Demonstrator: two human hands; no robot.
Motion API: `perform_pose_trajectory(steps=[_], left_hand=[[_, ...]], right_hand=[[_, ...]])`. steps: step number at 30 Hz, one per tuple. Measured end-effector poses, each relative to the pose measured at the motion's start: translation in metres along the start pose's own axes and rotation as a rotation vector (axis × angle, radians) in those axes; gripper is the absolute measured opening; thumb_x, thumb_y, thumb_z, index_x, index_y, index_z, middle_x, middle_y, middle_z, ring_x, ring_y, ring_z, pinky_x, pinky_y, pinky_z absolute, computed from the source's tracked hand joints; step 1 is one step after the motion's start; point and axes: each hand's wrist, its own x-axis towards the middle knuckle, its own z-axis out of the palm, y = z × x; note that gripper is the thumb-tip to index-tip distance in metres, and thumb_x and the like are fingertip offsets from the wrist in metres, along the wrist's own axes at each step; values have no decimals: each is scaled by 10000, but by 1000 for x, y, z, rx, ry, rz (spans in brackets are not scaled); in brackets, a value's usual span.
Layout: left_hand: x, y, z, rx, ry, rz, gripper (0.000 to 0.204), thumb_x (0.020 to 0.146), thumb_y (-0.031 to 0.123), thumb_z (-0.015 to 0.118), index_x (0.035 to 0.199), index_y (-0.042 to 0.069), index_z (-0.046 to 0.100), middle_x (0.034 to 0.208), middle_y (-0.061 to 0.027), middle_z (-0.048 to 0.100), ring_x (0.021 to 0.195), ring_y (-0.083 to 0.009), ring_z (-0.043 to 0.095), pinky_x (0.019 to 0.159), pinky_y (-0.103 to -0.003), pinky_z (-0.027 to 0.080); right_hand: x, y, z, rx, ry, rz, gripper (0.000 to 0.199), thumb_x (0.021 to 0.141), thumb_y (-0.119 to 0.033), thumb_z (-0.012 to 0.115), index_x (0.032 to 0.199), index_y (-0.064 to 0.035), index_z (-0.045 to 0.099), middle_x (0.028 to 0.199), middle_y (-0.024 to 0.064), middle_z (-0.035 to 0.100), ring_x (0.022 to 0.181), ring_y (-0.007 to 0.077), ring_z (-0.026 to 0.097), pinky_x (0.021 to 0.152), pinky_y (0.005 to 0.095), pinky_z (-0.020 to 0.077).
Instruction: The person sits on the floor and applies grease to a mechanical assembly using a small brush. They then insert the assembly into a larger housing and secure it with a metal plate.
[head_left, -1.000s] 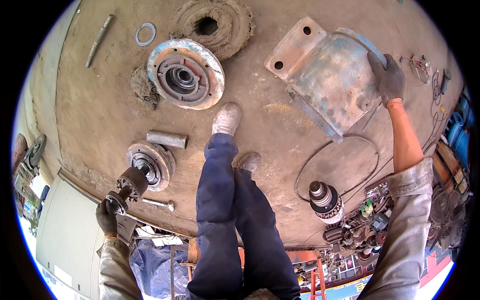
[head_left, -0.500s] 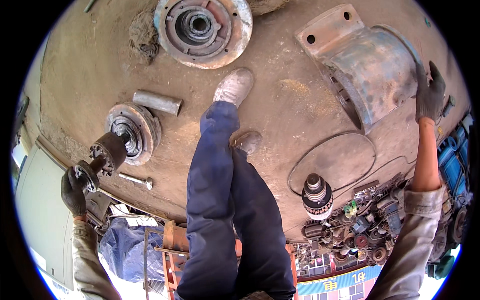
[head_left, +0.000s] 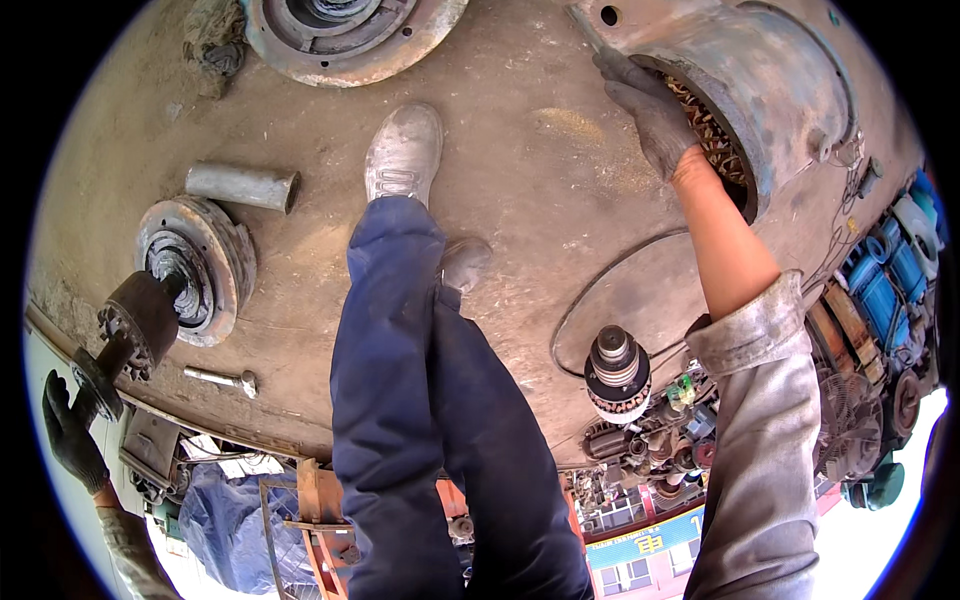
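Concrete floor (head_left: 560,190), dusty brown, carries all parts; person stands on it in dark blue trousers (head_left: 420,400) and grey shoes.

Large blue-grey cylindrical motor housing (head_left: 770,90), lying on its side upper right, open end facing the person, copper windings visible inside. Right hand (head_left: 648,108), in a grey work glove, is closed over the rim of the open end; forearm bare, grey sleeve pushed up.

Round rusty end cover (head_left: 350,30) at the top edge, well apart from the housing.

Smaller round flanged disc (head_left: 200,265) lies left of the trousers; short grey metal tube (head_left: 243,186) just above it.

Dark rotor on a shaft (head_left: 125,335), gripped at its outer end by the left hand (head_left: 70,430) in a dark glove, fingers wrapped round it, held over the floor's left edge.

Small stepped black cylinder (head_left: 617,372) stands near the right sleeve.

Steel bolt (head_left: 220,379) lies below the disc.
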Motion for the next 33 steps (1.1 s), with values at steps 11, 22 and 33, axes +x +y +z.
perform_pose_trajectory(steps=[11,22,33], left_hand=[[6,33,2,-123,37,-120,436,1121,299,526,1439,18,629,1402,-133,668,1303,-239,624,1104,-371,493],[9,60,-31,150,-20,63,374,1095,281,570,1344,35,703,1272,-98,726,1155,-188,676,972,-325,539],[25,28,-52,464,-49,414,328,1096,115,533,1392,75,667,1364,-98,685,1193,-199,670,989,-320,554]], right_hand=[[-102,129,-67,-51,651,332,532,915,-215,713,1409,-48,611,1428,78,591,1336,253,517,1144,401,396],[-160,-39,-108,-881,-176,372,585,947,-302,625,1472,-50,576,1550,196,536,1437,361,499,1176,405,414],[-114,12,-96,-1077,-120,225,605,989,-358,576,1509,-55,514,1567,207,501,1499,346,417,1239,393,334]])
